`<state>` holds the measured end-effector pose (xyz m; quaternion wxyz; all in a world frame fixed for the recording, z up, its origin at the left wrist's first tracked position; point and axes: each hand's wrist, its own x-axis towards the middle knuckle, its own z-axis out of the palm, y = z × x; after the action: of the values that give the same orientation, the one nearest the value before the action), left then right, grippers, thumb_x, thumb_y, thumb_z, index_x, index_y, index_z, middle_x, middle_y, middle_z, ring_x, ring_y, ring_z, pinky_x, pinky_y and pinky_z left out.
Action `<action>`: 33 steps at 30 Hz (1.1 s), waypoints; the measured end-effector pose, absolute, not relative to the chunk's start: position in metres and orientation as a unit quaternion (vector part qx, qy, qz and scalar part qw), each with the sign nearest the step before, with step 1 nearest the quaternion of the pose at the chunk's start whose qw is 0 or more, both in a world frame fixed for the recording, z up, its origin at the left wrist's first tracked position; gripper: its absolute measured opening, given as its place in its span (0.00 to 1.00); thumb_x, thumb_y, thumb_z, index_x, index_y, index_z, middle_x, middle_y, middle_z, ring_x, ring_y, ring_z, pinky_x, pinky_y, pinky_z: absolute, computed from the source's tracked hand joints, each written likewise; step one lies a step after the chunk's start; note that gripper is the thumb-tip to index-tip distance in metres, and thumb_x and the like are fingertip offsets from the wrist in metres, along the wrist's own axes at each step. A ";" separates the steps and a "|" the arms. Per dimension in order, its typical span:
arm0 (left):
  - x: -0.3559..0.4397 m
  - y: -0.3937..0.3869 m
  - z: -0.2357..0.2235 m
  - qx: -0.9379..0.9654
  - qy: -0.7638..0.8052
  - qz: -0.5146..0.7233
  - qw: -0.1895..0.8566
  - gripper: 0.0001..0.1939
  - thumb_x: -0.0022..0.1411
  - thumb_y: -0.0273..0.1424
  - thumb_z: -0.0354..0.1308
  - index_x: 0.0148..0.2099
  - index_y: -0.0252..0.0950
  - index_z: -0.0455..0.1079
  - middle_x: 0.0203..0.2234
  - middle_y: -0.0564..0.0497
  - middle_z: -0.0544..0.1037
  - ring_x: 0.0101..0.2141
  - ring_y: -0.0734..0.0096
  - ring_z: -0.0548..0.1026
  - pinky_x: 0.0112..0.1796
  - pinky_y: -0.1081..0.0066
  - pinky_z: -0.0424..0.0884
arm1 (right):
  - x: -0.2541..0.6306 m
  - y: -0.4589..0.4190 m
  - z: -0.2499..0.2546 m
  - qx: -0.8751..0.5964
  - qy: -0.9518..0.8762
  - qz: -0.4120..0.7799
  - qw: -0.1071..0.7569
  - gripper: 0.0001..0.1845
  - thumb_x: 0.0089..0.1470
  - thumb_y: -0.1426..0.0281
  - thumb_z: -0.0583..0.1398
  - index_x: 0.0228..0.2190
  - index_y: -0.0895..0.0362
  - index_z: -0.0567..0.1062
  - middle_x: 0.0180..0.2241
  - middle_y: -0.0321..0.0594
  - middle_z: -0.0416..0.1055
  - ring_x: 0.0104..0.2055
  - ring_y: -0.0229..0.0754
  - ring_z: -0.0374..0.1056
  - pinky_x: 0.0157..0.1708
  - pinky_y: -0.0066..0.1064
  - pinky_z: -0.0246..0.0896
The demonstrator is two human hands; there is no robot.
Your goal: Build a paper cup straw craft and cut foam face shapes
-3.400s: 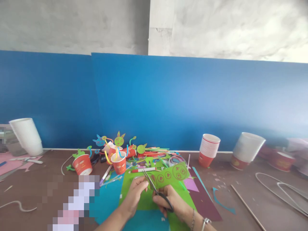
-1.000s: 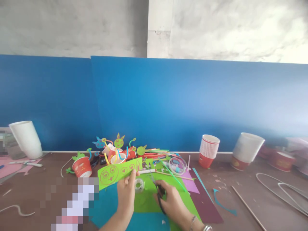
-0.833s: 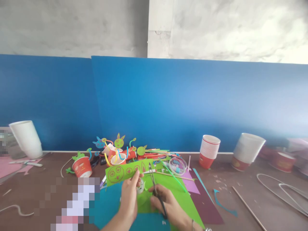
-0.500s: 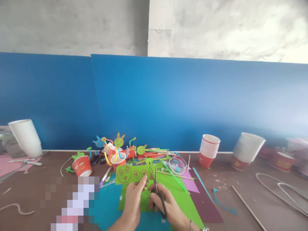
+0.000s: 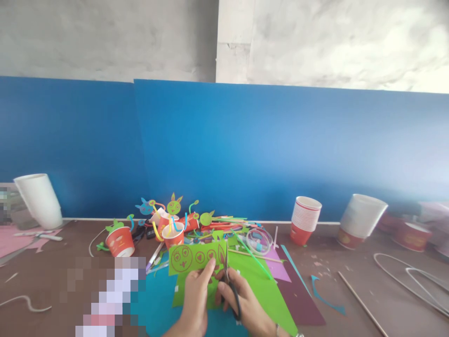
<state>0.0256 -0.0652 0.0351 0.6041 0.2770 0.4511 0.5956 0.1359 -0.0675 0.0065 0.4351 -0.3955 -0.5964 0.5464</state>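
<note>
My left hand pinches a green paper strip near its lower right part. Drawn on the strip in brown are a round face, two small circles with hearts and a pointed ear shape at the right end. My right hand is closed round the black handles of a pair of scissors. Their blades point up at the strip's right end, close beside the ear drawing. Under both hands lie a green paper sheet and a blue paper sheet.
Decorated red paper cups with animal faces and bent straws stand behind the strip. Another red cup sits to the left. A cup stack is at the right, with a wooden stick nearer. Straws and a marker clutter the middle back.
The strip was turned round, so its face end moved from right to left. Over the last second it shifted right, and the scissors came up to its right end.
</note>
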 end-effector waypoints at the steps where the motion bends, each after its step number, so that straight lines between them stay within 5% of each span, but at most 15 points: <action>1: 0.026 -0.066 0.036 0.276 0.451 0.595 0.605 0.22 0.40 0.48 0.66 0.18 0.34 0.65 0.08 0.59 0.63 0.08 0.74 0.63 0.10 0.73 0.60 | 0.136 -0.067 0.006 -0.396 -0.594 0.547 0.437 0.23 0.51 0.50 0.58 0.34 0.57 0.66 0.24 0.33 0.65 0.23 0.33 0.59 0.22 0.24 0.56; 33: 0.024 -0.066 0.031 0.307 0.429 0.579 0.622 0.24 0.45 0.50 0.64 0.28 0.31 0.73 0.13 0.55 0.68 0.11 0.73 0.65 0.11 0.74 0.58 | 0.128 -0.076 0.013 -0.403 -0.583 0.529 0.467 0.24 0.52 0.48 0.56 0.29 0.57 0.64 0.18 0.30 0.61 0.18 0.30 0.51 0.16 0.23 0.45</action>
<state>0.0242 -0.0663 0.0309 0.6221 0.3075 0.4287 0.5785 0.1280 -0.0756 0.0128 0.4669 -0.4025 -0.5830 0.5292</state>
